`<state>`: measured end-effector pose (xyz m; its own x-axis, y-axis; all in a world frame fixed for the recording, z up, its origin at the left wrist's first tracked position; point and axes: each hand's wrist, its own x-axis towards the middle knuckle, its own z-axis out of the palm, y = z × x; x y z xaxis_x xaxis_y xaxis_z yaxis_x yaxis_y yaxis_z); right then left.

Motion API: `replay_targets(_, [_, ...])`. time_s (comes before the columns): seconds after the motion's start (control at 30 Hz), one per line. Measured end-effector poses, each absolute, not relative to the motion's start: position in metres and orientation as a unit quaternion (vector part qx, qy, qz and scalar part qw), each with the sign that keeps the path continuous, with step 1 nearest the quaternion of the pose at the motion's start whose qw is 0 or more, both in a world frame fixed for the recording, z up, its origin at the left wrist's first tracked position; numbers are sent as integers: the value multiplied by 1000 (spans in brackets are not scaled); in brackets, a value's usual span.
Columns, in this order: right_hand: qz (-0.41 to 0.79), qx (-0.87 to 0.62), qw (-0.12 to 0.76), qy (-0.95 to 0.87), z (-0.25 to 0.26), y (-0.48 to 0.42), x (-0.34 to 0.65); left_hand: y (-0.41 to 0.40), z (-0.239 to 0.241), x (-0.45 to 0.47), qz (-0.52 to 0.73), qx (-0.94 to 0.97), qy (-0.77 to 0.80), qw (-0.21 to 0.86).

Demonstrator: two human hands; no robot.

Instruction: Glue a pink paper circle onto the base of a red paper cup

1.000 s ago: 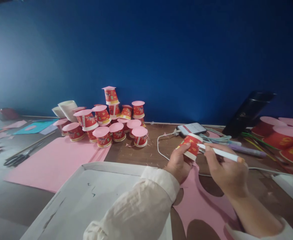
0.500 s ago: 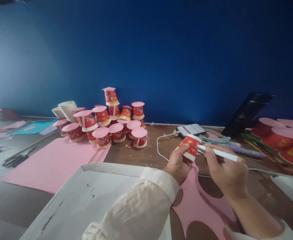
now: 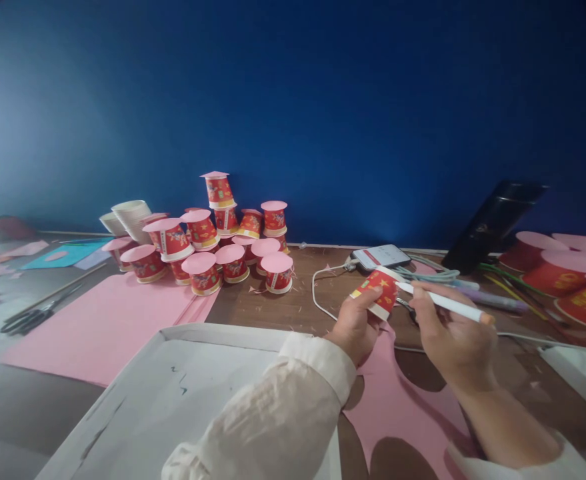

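My left hand [image 3: 357,325] is wrapped round a red patterned paper cup [image 3: 381,291], which is tilted with its white rim showing. In my right hand [image 3: 455,337] is a white glue pen or marker [image 3: 450,305] with an orange end. Its tip points at the cup's right edge; whether it touches, I cannot tell. Beneath both hands lies a pink paper sheet [image 3: 397,393] with round holes cut out. Several red cups [image 3: 201,275] topped with pink paper discs stand to the left, some stacked on others.
A white tray [image 3: 173,373] lies under my left forearm. Pink sheets [image 3: 97,327] and scissors [image 3: 33,319] are left of it. A phone [image 3: 380,257] with a white cable lies behind the held cup. A black bottle [image 3: 493,227] leans right, beside larger red cups [image 3: 563,272]. A blue wall [image 3: 323,120] rises behind.
The pen in my right hand has shifted slightly lower and to the right, its tip staying close to the cup. The cup remains in my left hand. The whole view has drifted slightly.
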<state>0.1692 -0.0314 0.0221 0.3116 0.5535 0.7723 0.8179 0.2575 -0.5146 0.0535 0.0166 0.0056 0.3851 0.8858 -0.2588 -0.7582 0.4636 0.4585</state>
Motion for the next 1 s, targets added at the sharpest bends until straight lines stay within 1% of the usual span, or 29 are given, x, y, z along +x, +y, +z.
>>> replay_targets(0.47, [-122,-600,545,-572,18,-30,171,15,4,53,485,154,248,824])
replay_targets(1.0, [-145,-610,530,-572,24,-32,167,17,6,52,488,117,231,834])
